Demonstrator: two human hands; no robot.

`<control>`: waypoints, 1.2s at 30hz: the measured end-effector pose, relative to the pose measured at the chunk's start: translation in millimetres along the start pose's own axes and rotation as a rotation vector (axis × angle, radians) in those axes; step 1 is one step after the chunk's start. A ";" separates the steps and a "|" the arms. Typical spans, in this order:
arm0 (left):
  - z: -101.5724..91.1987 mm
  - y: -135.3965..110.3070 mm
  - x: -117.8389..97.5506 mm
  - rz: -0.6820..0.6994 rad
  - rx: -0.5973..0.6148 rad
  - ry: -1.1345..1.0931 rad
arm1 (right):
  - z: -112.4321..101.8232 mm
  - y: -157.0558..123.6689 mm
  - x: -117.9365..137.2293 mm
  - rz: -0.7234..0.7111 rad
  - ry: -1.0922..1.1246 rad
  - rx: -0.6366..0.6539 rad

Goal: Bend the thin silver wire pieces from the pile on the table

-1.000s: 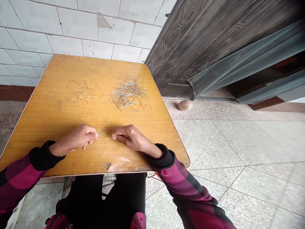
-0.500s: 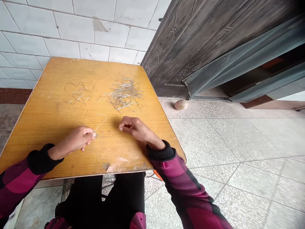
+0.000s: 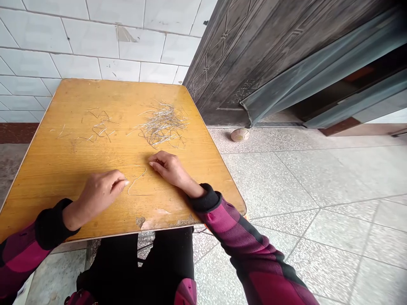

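Observation:
A thin bent wire [image 3: 137, 179] lies on the wooden table [image 3: 73, 159] between my hands, shaped in a zigzag. My left hand [image 3: 98, 192] is just left of it, thumb and fingers closed together, the tips beside the wire and apparently not holding it. To the upper right of the wire is my right hand [image 3: 168, 168], its fingers curled and thumb drawn close to the index finger. Nothing shows in its fingertips, which are near the wire's upper bend. Beyond my right hand is a tangled pile of thin wires [image 3: 163, 125].
Several bent wires [image 3: 100, 127] are scattered at the table's far left. A white tiled wall [image 3: 76, 38] stands behind the table, and a dark carved door [image 3: 222, 84] at the right. A ball [image 3: 240, 135] rests on the floor. The table's front edge is chipped.
My left hand has let go of the bent wire, which now lies flat on the table. My right hand has shifted slightly left, and the view has moved a little.

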State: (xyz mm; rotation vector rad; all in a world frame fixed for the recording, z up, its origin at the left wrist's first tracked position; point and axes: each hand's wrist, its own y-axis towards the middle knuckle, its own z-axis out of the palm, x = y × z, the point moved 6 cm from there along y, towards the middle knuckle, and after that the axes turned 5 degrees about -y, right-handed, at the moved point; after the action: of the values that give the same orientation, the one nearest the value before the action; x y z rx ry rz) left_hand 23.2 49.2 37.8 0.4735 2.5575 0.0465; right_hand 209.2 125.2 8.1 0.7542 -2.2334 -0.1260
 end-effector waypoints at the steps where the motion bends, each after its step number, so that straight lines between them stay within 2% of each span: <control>1: 0.1 -1.4 -4.0 0.076 -0.063 0.028 | 0.0 0.4 0.2 -0.006 -0.010 -0.001; 4: 12.5 -4.2 -13.3 0.256 -0.140 0.154 | -1.2 1.1 1.0 -0.008 -0.015 0.000; 9: 42.8 -2.1 -10.2 0.326 -0.026 0.312 | -14.5 -1.0 1.4 0.028 0.083 0.039; 11: 47.0 -1.8 -6.7 0.315 -0.004 0.332 | -15.1 -4.0 4.6 0.026 0.173 0.180; 13: 47.8 -2.1 -4.7 0.307 0.003 0.338 | -9.6 -10.7 14.5 -0.036 0.244 0.390; 15: 47.7 -2.8 -4.4 0.307 0.002 0.347 | -1.7 -20.1 28.2 -0.147 0.217 0.562; 16: 48.1 -3.2 -4.6 0.310 0.001 0.356 | 2.3 -24.2 34.0 -0.197 0.158 0.603; 20: 51.8 -4.2 -5.0 0.311 0.016 0.389 | 16.2 -33.0 47.2 -0.272 -0.133 0.558; 23: 49.6 -3.8 -6.2 0.307 0.011 0.353 | 20.7 -36.0 52.9 -0.305 -0.233 0.521; 25: 41.1 -3.0 -8.2 0.310 -0.021 0.282 | 18.0 -35.7 54.5 -0.323 -0.272 0.497; 27: 25.1 -1.5 -7.5 0.270 -0.101 0.166 | 10.6 -33.4 54.8 -0.328 -0.284 0.456; 29: 7.9 1.2 -1.0 0.156 -0.170 0.010 | 0.6 -30.3 54.2 -0.321 -0.264 0.404; 30: 3.0 3.1 3.9 0.078 -0.155 -0.081 | -4.1 -28.9 53.8 -0.316 -0.248 0.381; 32: 3.6 6.8 12.4 -0.080 -0.010 -0.259 | -10.7 -27.1 53.1 -0.308 -0.219 0.356; 34: 12.8 7.9 15.5 -0.210 0.197 -0.414 | -13.1 -26.7 53.2 -0.310 -0.206 0.354; 36: 21.2 7.3 14.9 -0.309 0.331 -0.551 | -12.5 -26.9 54.0 -0.322 -0.211 0.359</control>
State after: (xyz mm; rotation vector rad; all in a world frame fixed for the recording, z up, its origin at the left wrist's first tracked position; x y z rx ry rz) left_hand 24.6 59.8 13.1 0.1682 2.0625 -0.5491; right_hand 201.9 75.0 43.0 1.3497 -2.3447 0.0449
